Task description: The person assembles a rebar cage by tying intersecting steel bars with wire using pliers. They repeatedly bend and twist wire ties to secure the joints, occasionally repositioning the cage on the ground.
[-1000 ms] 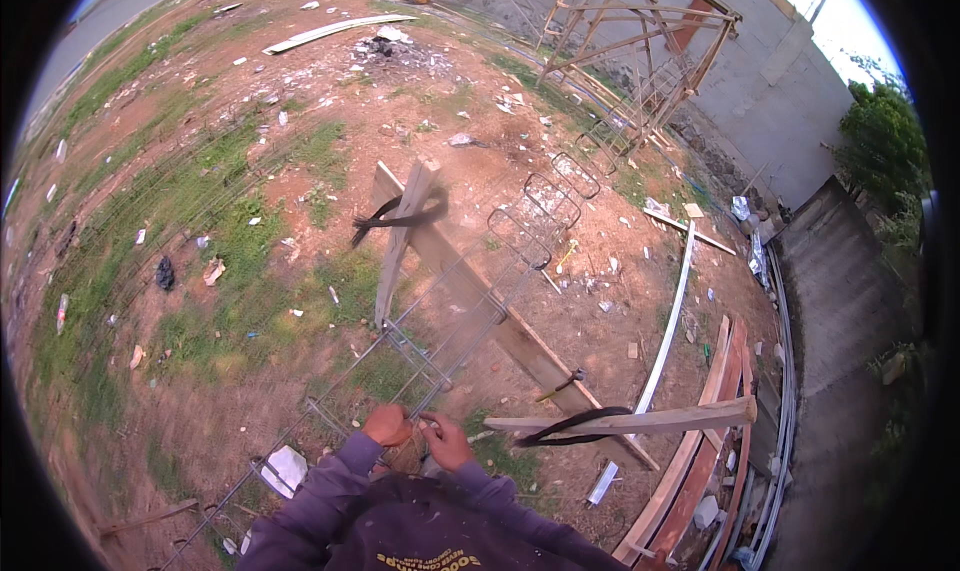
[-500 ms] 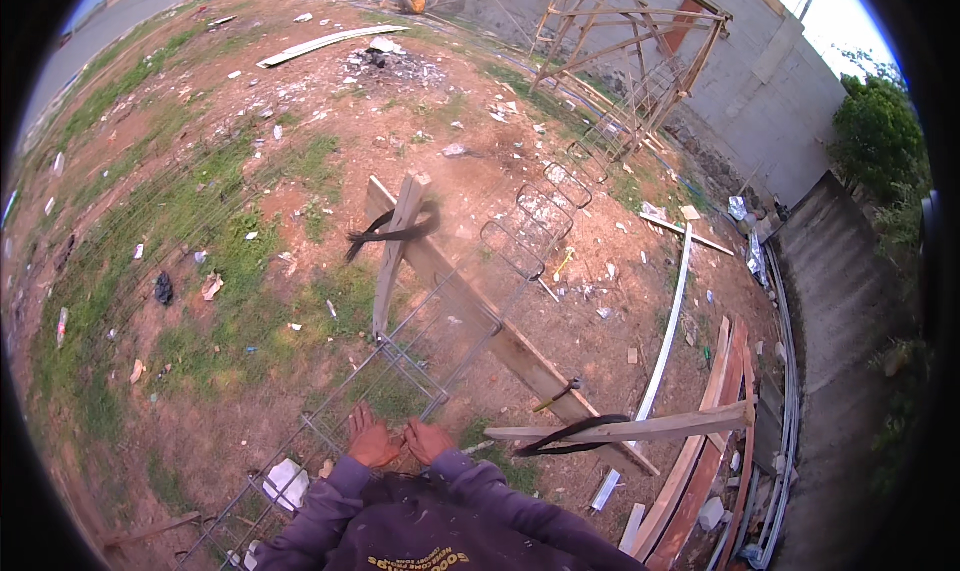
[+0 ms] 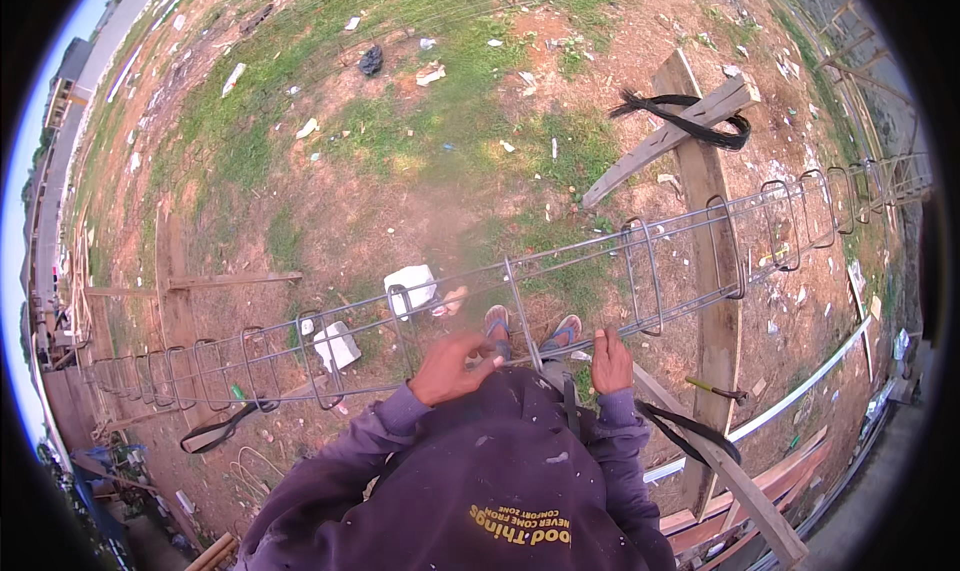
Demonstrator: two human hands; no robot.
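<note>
A long cage of steel rebar (image 3: 570, 256) with rectangular stirrups runs across the view in front of my body. My left hand (image 3: 455, 368) is at its near lower bar, fingers curled and fingertips pinched together; anything between them is too small to make out. Further right, my right hand (image 3: 611, 361) has its fingers bent over the same near bar. Between the hands a stirrup (image 3: 522, 311) stands slightly tilted. A wooden plank (image 3: 712, 231) passes beneath the cage on the right, with a crosspiece (image 3: 670, 136) carrying a looped bundle of black wire (image 3: 735, 136).
A hand tool with a yellow-green handle (image 3: 712, 387) lies on the plank. Another black wire bundle (image 3: 700, 436) hangs on a nearer crosspiece (image 3: 750, 496). White blocks (image 3: 412, 286) lie under the cage. Another wooden support (image 3: 172, 261) stands left. Boards (image 3: 740, 486) lie lower right; litter dots the ground.
The view has swung left, so the cage now lies crosswise. My hands were close together on the cage; now they are apart, the right one further along the bar.
</note>
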